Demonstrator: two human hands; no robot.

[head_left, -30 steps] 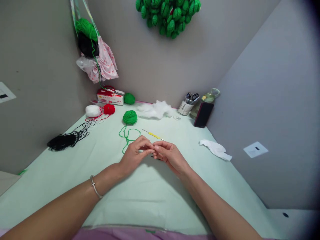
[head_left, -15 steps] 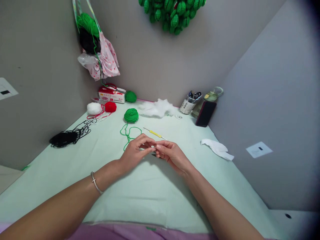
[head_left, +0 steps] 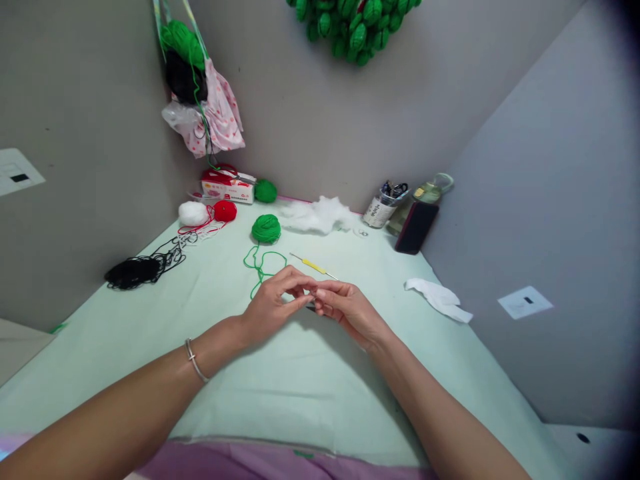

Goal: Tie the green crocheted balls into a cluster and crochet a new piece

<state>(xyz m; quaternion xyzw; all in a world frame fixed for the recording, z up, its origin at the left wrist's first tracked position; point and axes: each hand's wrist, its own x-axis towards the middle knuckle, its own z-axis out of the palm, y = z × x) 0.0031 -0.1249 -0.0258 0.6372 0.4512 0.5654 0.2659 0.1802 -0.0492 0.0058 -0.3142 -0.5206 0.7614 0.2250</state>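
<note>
Over the middle of the table, the fingertips of both my hands meet in a pinch. My left hand [head_left: 276,300], with a silver bangle on its wrist, presses thumb against fingers. My right hand [head_left: 347,308] pinches at the same spot. Whatever is between the fingertips is too small and covered to make out. A dark, pointed bit [head_left: 311,308] shows just under the right fingers. Right behind the hands lies a crochet hook [head_left: 314,266] with a yellow grip. A green yarn ball [head_left: 266,229] trails a loose strand [head_left: 260,268] toward the left hand.
Black yarn [head_left: 134,272], a white ball [head_left: 193,213] and a red ball [head_left: 225,211] lie at left. White stuffing [head_left: 320,215], a pen cup [head_left: 381,208] and a leaning phone [head_left: 416,228] stand along the back. A white cloth piece [head_left: 439,300] lies right. Walls enclose the table.
The whole view has shifted slightly, so things appear a little farther right. My hands stay pinched together at the same place, with only small finger movement.
</note>
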